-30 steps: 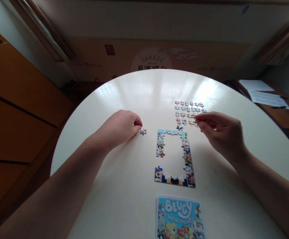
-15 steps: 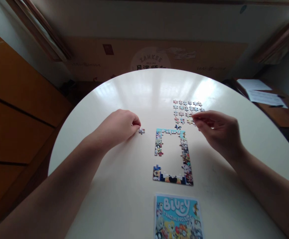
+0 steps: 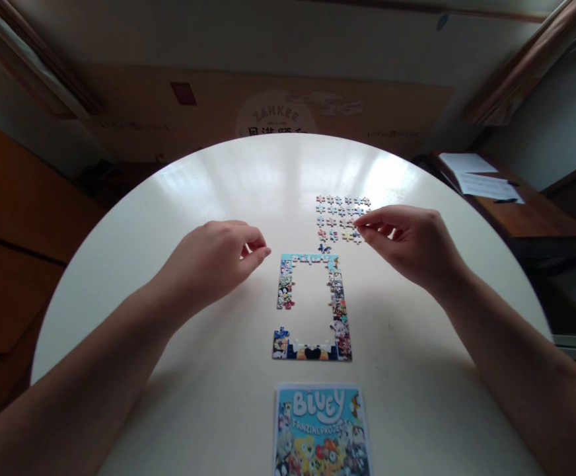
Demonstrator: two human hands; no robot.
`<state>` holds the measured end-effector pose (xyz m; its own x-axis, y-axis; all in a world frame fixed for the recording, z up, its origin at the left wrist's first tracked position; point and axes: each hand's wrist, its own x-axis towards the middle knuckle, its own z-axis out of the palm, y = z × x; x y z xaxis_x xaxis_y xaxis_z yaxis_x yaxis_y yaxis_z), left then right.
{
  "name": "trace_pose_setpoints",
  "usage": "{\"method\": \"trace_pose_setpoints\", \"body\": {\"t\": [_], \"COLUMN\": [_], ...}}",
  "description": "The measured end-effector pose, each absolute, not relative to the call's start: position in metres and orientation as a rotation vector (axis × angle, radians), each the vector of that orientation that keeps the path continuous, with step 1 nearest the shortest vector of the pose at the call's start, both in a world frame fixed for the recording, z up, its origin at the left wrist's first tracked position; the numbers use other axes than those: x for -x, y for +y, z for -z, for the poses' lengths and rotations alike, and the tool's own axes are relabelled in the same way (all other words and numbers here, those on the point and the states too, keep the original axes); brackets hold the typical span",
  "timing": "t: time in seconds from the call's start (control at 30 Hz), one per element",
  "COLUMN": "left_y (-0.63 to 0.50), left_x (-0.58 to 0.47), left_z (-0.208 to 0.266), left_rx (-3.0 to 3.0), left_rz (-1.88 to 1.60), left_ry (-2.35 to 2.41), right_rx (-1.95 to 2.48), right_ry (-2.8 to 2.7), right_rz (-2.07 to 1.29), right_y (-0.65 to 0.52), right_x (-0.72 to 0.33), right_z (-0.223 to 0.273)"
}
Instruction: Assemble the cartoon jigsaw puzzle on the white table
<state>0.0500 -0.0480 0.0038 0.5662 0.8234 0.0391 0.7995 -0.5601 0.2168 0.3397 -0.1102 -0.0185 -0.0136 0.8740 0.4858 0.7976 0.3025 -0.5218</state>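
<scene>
My left hand (image 3: 218, 254) hovers left of a partly joined jigsaw frame (image 3: 340, 307), thumb and forefinger pinched close together; what they hold, if anything, is hidden. The frame's middle is bare table, and its left side has a gap near the lower corner. My right hand (image 3: 407, 241) is closed in a pinch at the right side of the loose puzzle pieces (image 3: 321, 210), which lie in rows beyond the frame. Whether a piece is between its fingertips cannot be made out. One dark blue puzzle piece (image 3: 324, 248) lies just above the frame's top edge.
A blue picture card (image 3: 320, 430) reading "Bluey Fanzine Project" lies at the near side of the round white table (image 3: 209, 403). Papers (image 3: 489, 186) and a pen rest on a brown desk at the right. A large printed cardboard panel (image 3: 209, 112) stands behind the table.
The view has turned slightly right. My left hand has moved right toward the frame, and the puzzle piece at its fingertips no longer shows. My right hand stays beside the loose pieces.
</scene>
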Motion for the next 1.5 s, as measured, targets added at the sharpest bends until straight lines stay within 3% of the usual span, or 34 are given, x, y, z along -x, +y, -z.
{"method": "trace_pose_setpoints", "body": {"t": [0.83,1.5], "left_y": [-0.045,-0.042], "left_x": [-0.049,-0.045], "left_z": [0.0,0.0], "left_rx": [-2.626,-2.537], "left_rz": [-0.211,-0.132], "left_ry": [1.347,1.509], "right_rx": [2.084,2.158], "right_ry": [-1.846,-1.811], "right_rz": [-0.099,-0.081], "right_y": [-0.107,-0.102], "right_x": [-0.356,-0.366], "right_z": [0.012,0.019]}}
